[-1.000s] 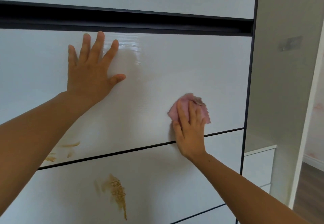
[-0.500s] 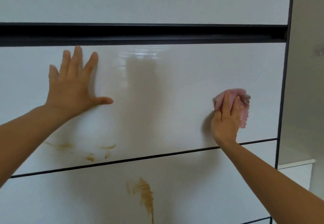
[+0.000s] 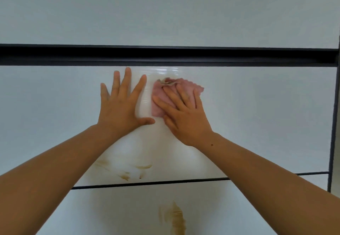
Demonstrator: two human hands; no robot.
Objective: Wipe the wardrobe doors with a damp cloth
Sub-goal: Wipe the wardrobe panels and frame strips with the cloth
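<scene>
The white glossy wardrobe door (image 3: pixel 257 115) fills the view. My right hand (image 3: pixel 185 117) presses a pink cloth (image 3: pixel 160 97) flat against the middle panel, just under the black horizontal rail (image 3: pixel 165 55). My left hand (image 3: pixel 121 104) lies flat on the same panel with fingers spread, right beside the cloth, its thumb near my right hand. Brown smears (image 3: pixel 132 172) mark the panel's lower edge, below both hands. A larger brown stain (image 3: pixel 174 218) sits on the panel underneath.
A thin dark seam (image 3: pixel 150 183) splits the middle panel from the lower one. A black vertical edge strip (image 3: pixel 334 124) bounds the door at the right. Another white panel (image 3: pixel 165 10) lies above the rail.
My right hand has slid the cloth from the panel's right side leftward and up, close to my left hand. The camera has shifted, so the door's right edge sits farther right.
</scene>
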